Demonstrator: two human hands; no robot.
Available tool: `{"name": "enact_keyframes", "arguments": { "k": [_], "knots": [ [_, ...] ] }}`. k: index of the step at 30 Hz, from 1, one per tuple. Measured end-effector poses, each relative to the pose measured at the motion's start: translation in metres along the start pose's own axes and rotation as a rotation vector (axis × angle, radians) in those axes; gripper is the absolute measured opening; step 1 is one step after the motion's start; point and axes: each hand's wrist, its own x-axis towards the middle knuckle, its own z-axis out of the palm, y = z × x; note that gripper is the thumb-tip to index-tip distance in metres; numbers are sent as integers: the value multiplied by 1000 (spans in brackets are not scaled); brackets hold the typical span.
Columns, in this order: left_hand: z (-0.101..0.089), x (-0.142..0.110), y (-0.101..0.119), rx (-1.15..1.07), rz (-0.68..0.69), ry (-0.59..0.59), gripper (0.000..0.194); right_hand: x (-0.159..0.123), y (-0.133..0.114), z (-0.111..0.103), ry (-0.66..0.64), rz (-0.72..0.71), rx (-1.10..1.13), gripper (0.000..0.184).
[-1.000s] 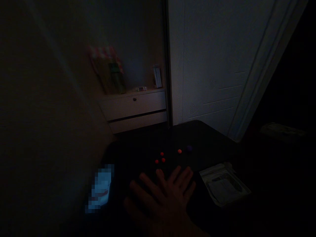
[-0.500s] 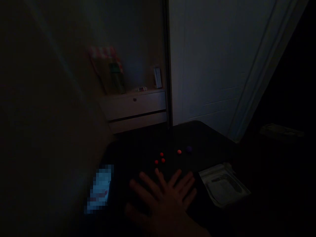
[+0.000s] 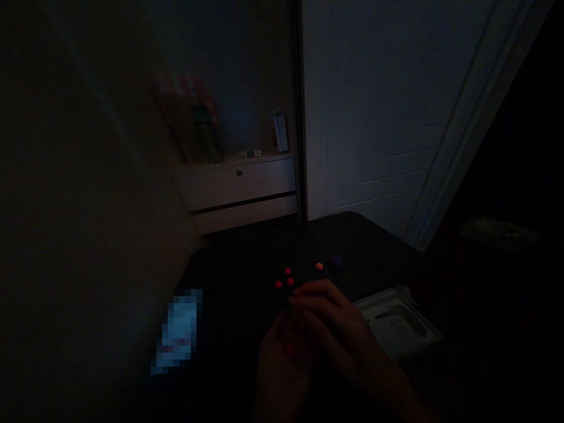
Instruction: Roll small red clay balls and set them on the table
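The room is very dark. Both my hands meet over a black table [image 3: 379, 247]. My right hand [image 3: 339, 320] reaches in from the lower right with its fingers bent and drawn together over my left hand [image 3: 277, 358]. The left hand is cupped under it, and a small red piece [image 3: 291, 349] shows in its palm. What the right fingertips pinch is too dim to make out. Just beyond the hands lie three small red pieces [image 3: 285, 278], an orange one [image 3: 319, 267] and a purple one [image 3: 336, 262].
A pale plastic packet [image 3: 399, 323] lies right of my hands. A lit screen [image 3: 178, 332] glows at the left. Behind the table stand a low drawer unit [image 3: 238, 191] with small items on top, a wall and a white door [image 3: 388, 117].
My right hand lay flat on the table with fingers spread; now it is lifted and curled. My left hand has come into view beneath it.
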Motion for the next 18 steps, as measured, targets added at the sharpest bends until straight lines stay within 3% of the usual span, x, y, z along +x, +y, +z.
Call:
{"name": "enact_keyframes", "arguments": {
  "k": [6,14,18],
  "knots": [
    [11,-2,20,-189,-68,-108,53,-14,14,-2,-302,62,-111,24],
    [14,-6,27,-192,-76,-132,51,-12,18,10,-356,91,-131,25],
    [16,-6,28,-52,28,-55,38,-9,20,10,-247,131,80,21]
  ]
}}
